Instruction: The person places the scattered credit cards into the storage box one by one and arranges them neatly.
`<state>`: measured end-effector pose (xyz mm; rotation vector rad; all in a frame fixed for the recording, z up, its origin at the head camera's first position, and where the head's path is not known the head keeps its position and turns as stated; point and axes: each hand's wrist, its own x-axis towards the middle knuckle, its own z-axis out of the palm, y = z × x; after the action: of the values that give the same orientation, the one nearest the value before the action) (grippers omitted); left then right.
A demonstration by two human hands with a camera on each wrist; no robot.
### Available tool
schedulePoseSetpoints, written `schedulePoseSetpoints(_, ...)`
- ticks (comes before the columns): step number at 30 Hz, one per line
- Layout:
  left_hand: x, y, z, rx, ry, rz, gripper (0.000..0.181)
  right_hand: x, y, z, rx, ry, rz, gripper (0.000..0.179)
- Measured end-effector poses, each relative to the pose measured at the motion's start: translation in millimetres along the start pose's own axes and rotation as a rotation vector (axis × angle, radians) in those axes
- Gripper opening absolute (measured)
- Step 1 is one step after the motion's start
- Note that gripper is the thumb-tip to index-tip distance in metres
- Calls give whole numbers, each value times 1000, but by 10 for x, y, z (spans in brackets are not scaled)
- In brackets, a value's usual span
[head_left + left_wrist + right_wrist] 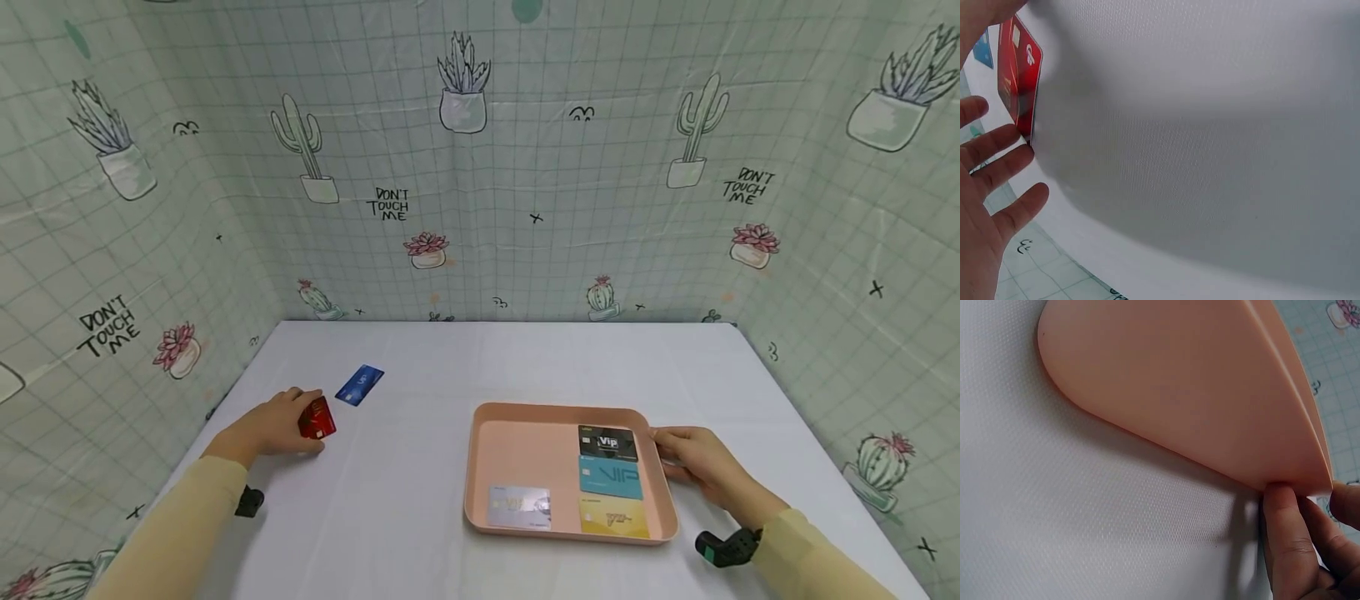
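At the left side of the table, my left hand (279, 427) holds a red card (318, 419) by its edges, between thumb and fingertips. The left wrist view shows that red card (1019, 72) tilted up off the white surface. Just beyond it lies a blue VIP card (360, 385). My right hand (703, 463) pinches the right edge of a pink tray (525, 450); in the right wrist view, a fingertip presses the outer wall of the tray (1166, 381). Inside the tray are a black card (607, 442), a teal card (610, 477), a yellow card (613, 517) and a silver card (519, 507).
A white cloth covers the table (405, 500). Grid-patterned fabric (510, 167) with printed cacti hangs along the back and both sides. A dark wrist device (727, 548) sits on the right wrist, and another (250, 502) shows beneath the left sleeve.
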<state>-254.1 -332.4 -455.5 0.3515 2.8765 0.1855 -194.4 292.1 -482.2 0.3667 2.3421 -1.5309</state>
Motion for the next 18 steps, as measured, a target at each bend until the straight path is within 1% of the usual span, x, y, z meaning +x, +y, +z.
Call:
schedulePoseSetpoints(7, 12, -2, -3, -68, 14, 11, 90, 0, -10, -13, -3, -8, -12, 58)
schedulePoseSetpoints(13, 50, -16, 26, -136, 29, -10, 87, 15, 4, -18, -7, -7, -14, 61)
schedulePoseSetpoints(18, 54, 3, 56, -138, 31, -32, 86, 24, 11, -11, -9, -5, -4, 61)
